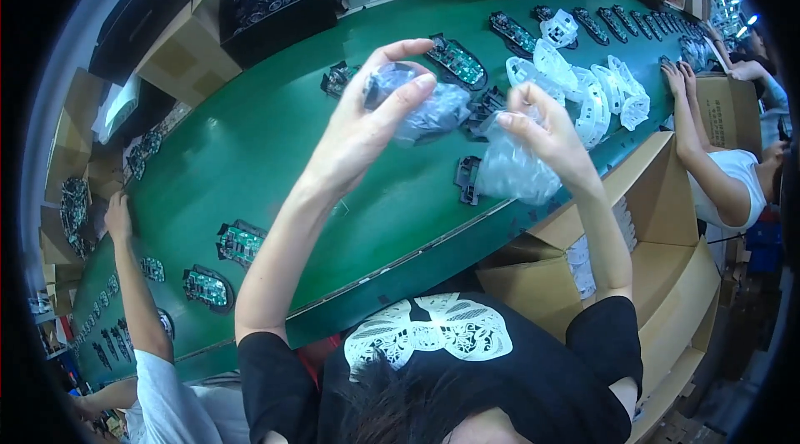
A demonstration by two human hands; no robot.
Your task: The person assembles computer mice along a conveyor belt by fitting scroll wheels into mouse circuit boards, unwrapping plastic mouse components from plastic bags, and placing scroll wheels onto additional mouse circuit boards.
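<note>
Over the green work table [367,202], my left hand [375,102] is closed round a crumpled clear plastic bag [437,113] with greyish contents I cannot make out. My right hand [546,137], thumb against fingers, pinches the top of another clear plastic bag [517,167], which hangs down over the table's near edge. Behind the hands lies a black housing with a green circuit board [458,62]. Several white translucent plastic shells [593,107] are heaped beyond my right hand. A black plastic part [468,180] sits beside the right-hand bag.
Circuit-board housings [592,27] run in a row along the far right. More boards [240,242] lie at the left. An open cardboard box [658,252] stands against the near edge. A black crate [275,7] of parts is at the back. Co-workers' arms [137,277] reach in from both sides.
</note>
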